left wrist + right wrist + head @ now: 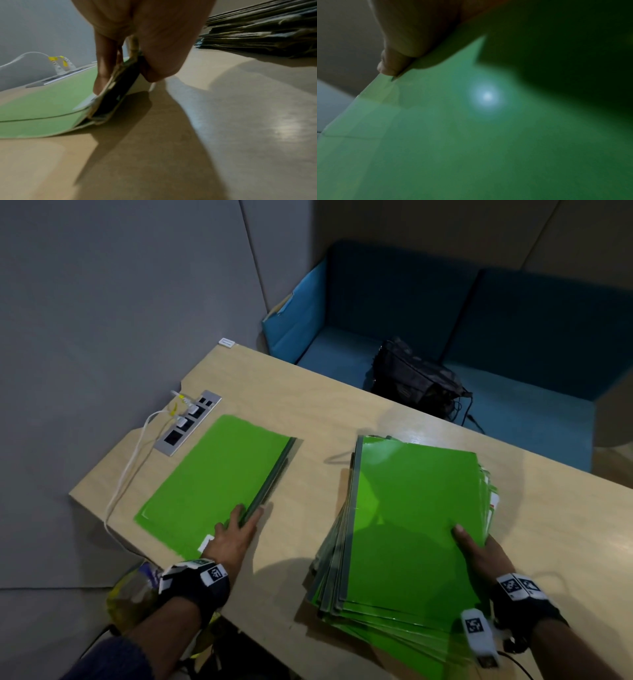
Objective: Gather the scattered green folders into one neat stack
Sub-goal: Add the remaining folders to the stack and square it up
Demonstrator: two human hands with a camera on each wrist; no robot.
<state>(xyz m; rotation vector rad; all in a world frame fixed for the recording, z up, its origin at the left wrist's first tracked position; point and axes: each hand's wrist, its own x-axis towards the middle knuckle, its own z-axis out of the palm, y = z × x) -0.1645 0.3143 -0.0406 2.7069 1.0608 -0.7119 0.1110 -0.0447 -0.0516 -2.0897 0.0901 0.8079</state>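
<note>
A single green folder [212,477] lies on the left part of the wooden table [308,412]. My left hand [236,529] pinches its dark spine at the near corner, and that corner [106,102] is lifted off the table. On the right sits a fanned stack of green folders [407,525], also seen side-on as the stack [267,33] in the left wrist view. My right hand [476,546] grips the stack's right edge, thumb on the top cover [471,135]. Its other fingers are hidden under the stack.
A metal socket panel [188,421] with white cables [130,470] is set in the table beyond the single folder. A black bag [414,378] rests on the blue sofa [513,337] behind the table. Grey wall panels stand to the left.
</note>
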